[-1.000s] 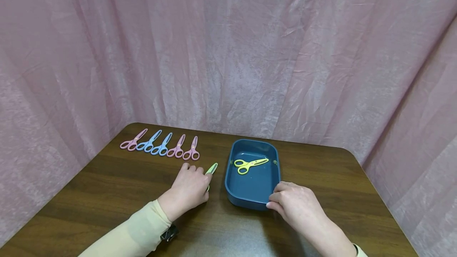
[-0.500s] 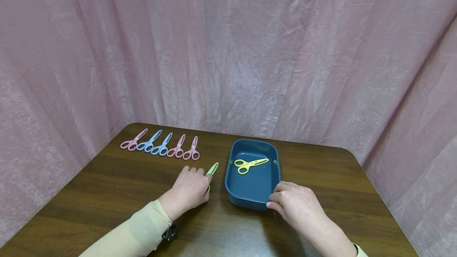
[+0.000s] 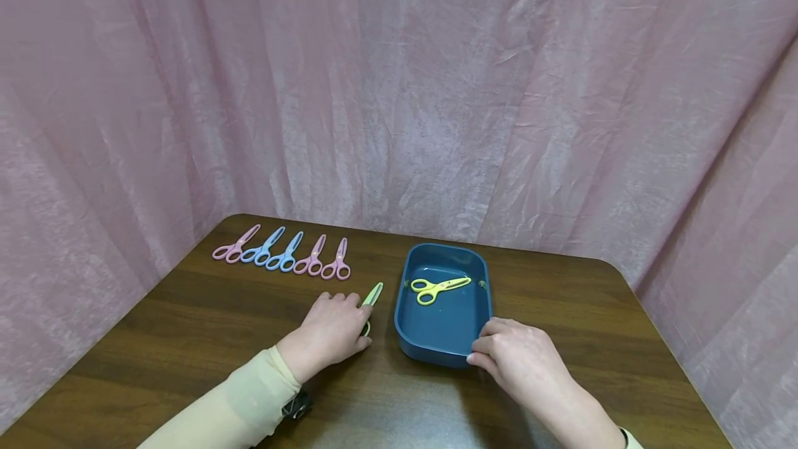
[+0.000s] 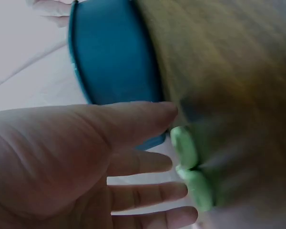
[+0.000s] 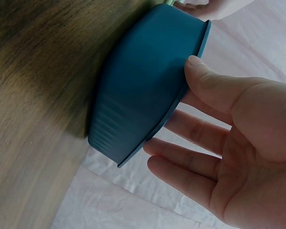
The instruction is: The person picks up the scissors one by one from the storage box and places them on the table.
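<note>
My left hand (image 3: 330, 331) is low over the table with its fingertips at a pair of green scissors (image 3: 375, 294), which lies just left of a dark blue tray. In the left wrist view, thumb and fingers are fairly straight around the green handles (image 4: 200, 191). Part of these scissors is hidden under the hand in the head view. My right hand (image 3: 520, 359) pinches the near right corner of the blue tray (image 3: 444, 331) between thumb and fingers, the thumb at its rim. Inside the tray lies a pair of yellow scissors (image 3: 447, 285), blades toward the right.
At the back left, several scissors lie in a row: pink scissors (image 3: 237, 244), blue scissors (image 3: 287, 252) and more pink scissors (image 3: 337, 260). A pink curtain (image 3: 436, 102) hangs behind the wooden table (image 3: 561, 289).
My left thumb has spread slightly away from the green scissors, which have shifted a touch away and to the right. My right hand keeps its hold on the tray.
</note>
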Action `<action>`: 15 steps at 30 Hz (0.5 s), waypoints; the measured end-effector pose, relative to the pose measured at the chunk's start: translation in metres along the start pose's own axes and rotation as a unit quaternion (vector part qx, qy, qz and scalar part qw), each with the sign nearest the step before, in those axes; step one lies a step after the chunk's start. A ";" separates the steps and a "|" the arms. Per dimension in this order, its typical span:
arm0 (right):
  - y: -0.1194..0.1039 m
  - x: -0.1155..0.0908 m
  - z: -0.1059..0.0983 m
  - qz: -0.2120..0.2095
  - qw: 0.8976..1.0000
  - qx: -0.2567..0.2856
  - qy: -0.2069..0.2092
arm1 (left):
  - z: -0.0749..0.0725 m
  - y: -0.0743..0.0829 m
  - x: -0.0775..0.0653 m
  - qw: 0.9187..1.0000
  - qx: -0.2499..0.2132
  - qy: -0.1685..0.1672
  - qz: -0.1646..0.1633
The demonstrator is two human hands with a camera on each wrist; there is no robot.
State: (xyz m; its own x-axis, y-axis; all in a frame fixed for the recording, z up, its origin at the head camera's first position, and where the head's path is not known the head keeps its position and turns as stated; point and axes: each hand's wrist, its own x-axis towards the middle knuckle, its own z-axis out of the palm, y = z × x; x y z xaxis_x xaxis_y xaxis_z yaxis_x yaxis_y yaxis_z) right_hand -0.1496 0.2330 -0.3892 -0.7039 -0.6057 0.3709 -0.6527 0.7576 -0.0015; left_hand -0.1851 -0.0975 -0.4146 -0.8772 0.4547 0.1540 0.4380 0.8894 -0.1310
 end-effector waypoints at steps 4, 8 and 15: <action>0.001 0.000 0.000 -0.004 1.000 0.000 0.003 | -0.009 -0.002 -0.004 1.000 -0.013 -0.019 0.014; 0.000 0.001 0.000 -0.007 1.000 0.002 0.004 | -0.019 -0.006 -0.015 0.997 -0.011 -0.045 0.054; -0.001 0.000 0.000 -0.001 1.000 0.002 0.005 | -0.027 -0.007 -0.034 0.993 -0.010 -0.073 0.093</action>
State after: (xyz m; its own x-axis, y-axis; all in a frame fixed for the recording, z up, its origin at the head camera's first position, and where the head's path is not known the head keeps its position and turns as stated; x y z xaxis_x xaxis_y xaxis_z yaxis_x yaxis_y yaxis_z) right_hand -0.1491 0.2323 -0.3890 -0.6991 -0.6052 0.3807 -0.6558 0.7549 -0.0044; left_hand -0.1535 -0.1179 -0.3925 -0.7998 0.6001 -0.0149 0.5970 0.7926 -0.1237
